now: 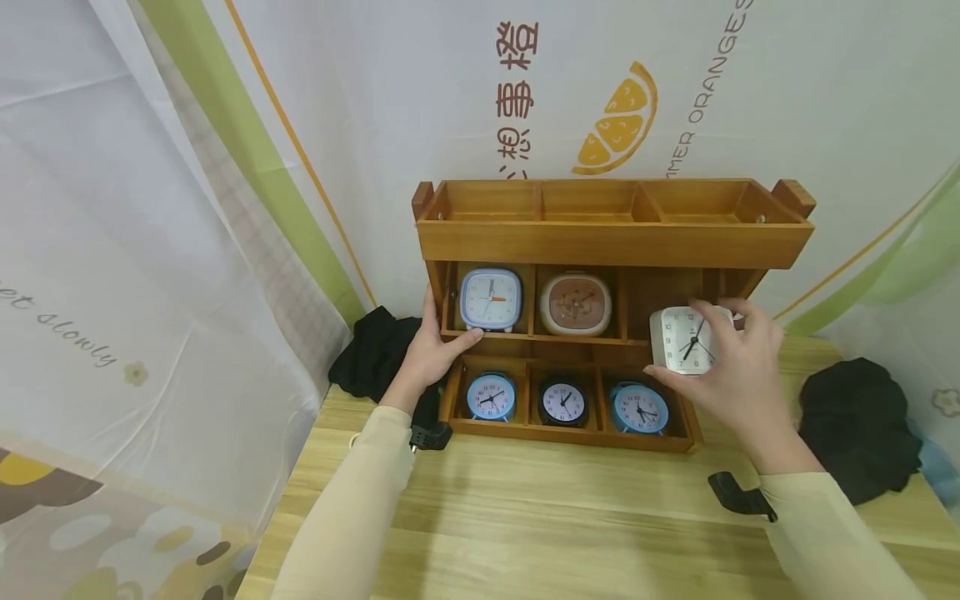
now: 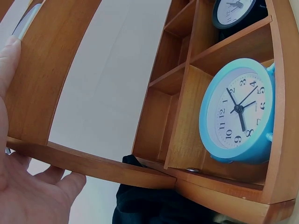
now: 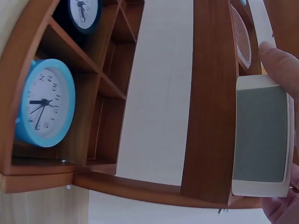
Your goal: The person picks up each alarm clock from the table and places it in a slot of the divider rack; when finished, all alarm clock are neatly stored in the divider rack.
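Note:
My right hand [image 1: 753, 375] pinches a white square alarm clock [image 1: 684, 342] between thumb and fingers, in front of the right middle-tier compartment. The clock's grey panel [image 3: 261, 135] shows in the right wrist view. My left hand [image 1: 429, 357] grips the left side of a tiered wooden rack [image 1: 615, 243], its thumb at the front edge and fingers round the side board. Beside that thumb a blue-rimmed square clock [image 1: 491, 300] stands in the left middle compartment. A brown-faced clock [image 1: 576, 304] occupies the centre one.
On the bottom tier stand a blue round clock [image 1: 491, 397] at left, a black one [image 1: 563, 403] in the centre and another blue clock [image 1: 639, 408] at right. Black cloths [image 1: 375, 354] lie left and right on the wooden table [image 1: 570, 517]. A printed curtain [image 1: 420, 100] hangs behind.

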{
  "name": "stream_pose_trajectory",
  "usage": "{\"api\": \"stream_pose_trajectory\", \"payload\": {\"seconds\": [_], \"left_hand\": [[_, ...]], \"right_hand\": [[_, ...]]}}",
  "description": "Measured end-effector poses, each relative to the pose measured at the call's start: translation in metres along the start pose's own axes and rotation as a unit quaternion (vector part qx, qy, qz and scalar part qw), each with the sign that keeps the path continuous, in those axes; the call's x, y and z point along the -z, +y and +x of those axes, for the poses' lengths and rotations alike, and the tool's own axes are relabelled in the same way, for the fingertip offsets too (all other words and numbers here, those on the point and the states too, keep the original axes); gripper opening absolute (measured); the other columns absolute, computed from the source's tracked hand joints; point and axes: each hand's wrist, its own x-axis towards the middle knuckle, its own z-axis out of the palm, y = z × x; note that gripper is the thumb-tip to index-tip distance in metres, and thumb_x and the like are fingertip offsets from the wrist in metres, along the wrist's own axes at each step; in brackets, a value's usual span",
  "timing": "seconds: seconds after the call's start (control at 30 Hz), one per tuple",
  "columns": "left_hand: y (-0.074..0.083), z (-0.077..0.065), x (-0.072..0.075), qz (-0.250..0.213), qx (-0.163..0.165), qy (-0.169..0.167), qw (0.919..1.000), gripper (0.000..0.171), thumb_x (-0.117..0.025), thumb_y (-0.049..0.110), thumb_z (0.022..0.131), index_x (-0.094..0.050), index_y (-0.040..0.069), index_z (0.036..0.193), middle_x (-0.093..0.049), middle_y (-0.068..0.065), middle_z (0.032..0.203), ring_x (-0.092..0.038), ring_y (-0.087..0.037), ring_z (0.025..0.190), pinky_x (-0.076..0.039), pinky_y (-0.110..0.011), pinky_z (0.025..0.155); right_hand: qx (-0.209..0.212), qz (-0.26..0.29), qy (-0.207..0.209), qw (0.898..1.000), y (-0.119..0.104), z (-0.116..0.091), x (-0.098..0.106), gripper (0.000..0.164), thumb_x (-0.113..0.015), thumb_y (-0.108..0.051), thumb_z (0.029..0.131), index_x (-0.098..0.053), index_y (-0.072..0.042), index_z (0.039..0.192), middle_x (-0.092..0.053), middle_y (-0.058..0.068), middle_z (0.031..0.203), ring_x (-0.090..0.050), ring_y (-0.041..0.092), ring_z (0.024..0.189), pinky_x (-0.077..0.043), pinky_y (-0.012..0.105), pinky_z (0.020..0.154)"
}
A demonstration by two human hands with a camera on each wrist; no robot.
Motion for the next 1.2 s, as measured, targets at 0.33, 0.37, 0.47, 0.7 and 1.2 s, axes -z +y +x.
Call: {"api": "stream_pose_trajectory", "payload": {"seconds": [0.33, 0.37, 0.47, 0.7, 1.2], "left_hand": [[-0.001, 0.000, 0.002, 0.002, -0.001, 0.001, 1.0000, 0.118, -0.075, 0.055, 0.092, 0.019, 0.043, 0.163, -0.003, -0.001, 0.176, -0.017, -0.034, 0.158, -0.023, -0.060, 0.123], [-0.001, 0.000, 0.002, 0.002, -0.001, 0.001, 1.0000, 0.118, -0.075, 0.055, 0.093, 0.019, 0.044, 0.163, -0.002, -0.001, 0.176, -0.017, -0.034, 0.159, -0.023, -0.060, 0.123], [-0.001, 0.000, 0.002, 0.001, -0.001, 0.001, 1.0000, 0.118, -0.075, 0.054, 0.093, 0.019, 0.042, 0.163, -0.002, -0.002, 0.176, -0.016, -0.034, 0.159, -0.022, -0.059, 0.124], [0.001, 0.000, 0.001, 0.002, 0.002, -0.003, 1.0000, 0.120, -0.075, 0.055, 0.093, 0.018, 0.035, 0.165, -0.001, -0.003, 0.176, -0.015, -0.035, 0.159, -0.022, -0.059, 0.124], [0.000, 0.000, 0.000, 0.002, -0.001, 0.003, 1.0000, 0.120, -0.076, 0.054, 0.093, 0.017, 0.033, 0.166, 0.000, -0.002, 0.176, -0.015, -0.033, 0.159, -0.022, -0.059, 0.124]], "right_hand": [[0.020, 0.013, 0.010, 1.000, -0.004, 0.035, -0.019, 0.098, -0.104, -0.033, 0.057, -0.060, 0.001, 0.138, -0.041, 0.034, 0.141, -0.033, 0.049, 0.133, -0.019, 0.070, 0.106], [0.018, 0.014, 0.011, 1.000, -0.005, 0.038, -0.021, 0.097, -0.104, -0.034, 0.058, -0.061, 0.002, 0.138, -0.041, 0.033, 0.142, -0.033, 0.049, 0.133, -0.018, 0.070, 0.107], [0.014, 0.011, 0.015, 1.000, -0.005, 0.046, -0.026, 0.095, -0.103, -0.035, 0.060, -0.061, 0.003, 0.136, -0.041, 0.033, 0.143, -0.032, 0.049, 0.133, -0.018, 0.068, 0.109], [-0.006, 0.014, -0.001, 1.000, 0.000, 0.048, -0.035, 0.098, -0.105, -0.033, 0.057, -0.059, 0.006, 0.135, -0.039, 0.034, 0.139, -0.033, 0.048, 0.131, -0.018, 0.065, 0.107], [-0.003, 0.046, -0.076, 0.996, 0.015, 0.050, -0.033, 0.084, -0.087, -0.032, 0.082, -0.049, 0.003, 0.148, -0.029, 0.040, 0.144, -0.026, 0.052, 0.133, -0.020, 0.068, 0.096]]}}
